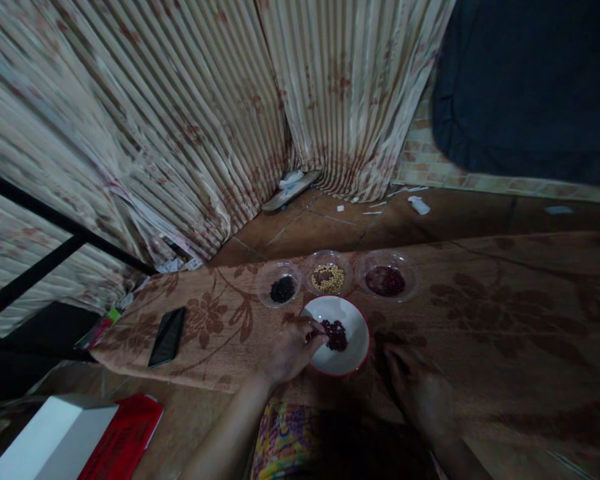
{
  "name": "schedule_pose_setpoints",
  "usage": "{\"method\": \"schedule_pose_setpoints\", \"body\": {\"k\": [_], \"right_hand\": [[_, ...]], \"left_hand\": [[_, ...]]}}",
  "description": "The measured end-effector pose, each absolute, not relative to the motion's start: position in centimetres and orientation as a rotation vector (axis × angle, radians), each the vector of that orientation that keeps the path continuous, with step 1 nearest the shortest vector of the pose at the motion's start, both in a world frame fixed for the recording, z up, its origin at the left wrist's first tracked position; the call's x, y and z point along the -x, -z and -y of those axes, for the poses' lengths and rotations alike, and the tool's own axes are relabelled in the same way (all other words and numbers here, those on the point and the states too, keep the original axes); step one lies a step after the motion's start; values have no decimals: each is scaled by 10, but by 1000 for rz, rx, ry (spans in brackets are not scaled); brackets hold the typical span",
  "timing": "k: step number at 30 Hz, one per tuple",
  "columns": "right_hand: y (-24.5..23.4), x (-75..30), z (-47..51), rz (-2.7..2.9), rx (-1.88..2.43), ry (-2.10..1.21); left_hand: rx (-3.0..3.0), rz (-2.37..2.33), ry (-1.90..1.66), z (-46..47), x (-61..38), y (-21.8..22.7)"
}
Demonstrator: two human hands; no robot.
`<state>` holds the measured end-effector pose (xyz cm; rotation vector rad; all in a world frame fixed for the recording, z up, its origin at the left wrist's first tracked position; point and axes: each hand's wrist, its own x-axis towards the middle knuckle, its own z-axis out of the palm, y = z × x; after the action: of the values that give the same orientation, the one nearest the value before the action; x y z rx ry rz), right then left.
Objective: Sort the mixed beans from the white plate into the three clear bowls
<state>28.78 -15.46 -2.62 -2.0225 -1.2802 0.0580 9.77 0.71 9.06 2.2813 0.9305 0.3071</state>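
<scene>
My left hand (294,347) reaches over the left rim of a white bowl (356,357) with a red edge. Its thumb and fingertips are pinched together beside a small heap of dark red beans (337,335) in the bowl; what they hold is too small to make out. My right hand (423,393) rests on the cloth to the right of the bowl, partly in shadow, its thumb and fingers loosely apart with nothing seen in them. Behind the bowl stand three clear dishes, holding black beans (283,289), yellow beans (334,280) and dark red beans (386,281).
A patterned brown cloth (480,300) covers the low surface. A phone (167,337) lies on it at the left. Beyond are a tiled floor (305,227), a skateboard (291,191) and striped curtains (200,120). At lower left sits a white box (55,440).
</scene>
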Motion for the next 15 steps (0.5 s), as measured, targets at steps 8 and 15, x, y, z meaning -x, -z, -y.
{"method": "schedule_pose_setpoints", "body": {"k": [8,15], "right_hand": [[26,-287,155,1263,2009,-97],[29,-288,155,1289,2024,-46]], "left_hand": [[-2272,-908,-330,-10,-99,-88],[-2226,-987,-423,-8,-93,-89]]}}
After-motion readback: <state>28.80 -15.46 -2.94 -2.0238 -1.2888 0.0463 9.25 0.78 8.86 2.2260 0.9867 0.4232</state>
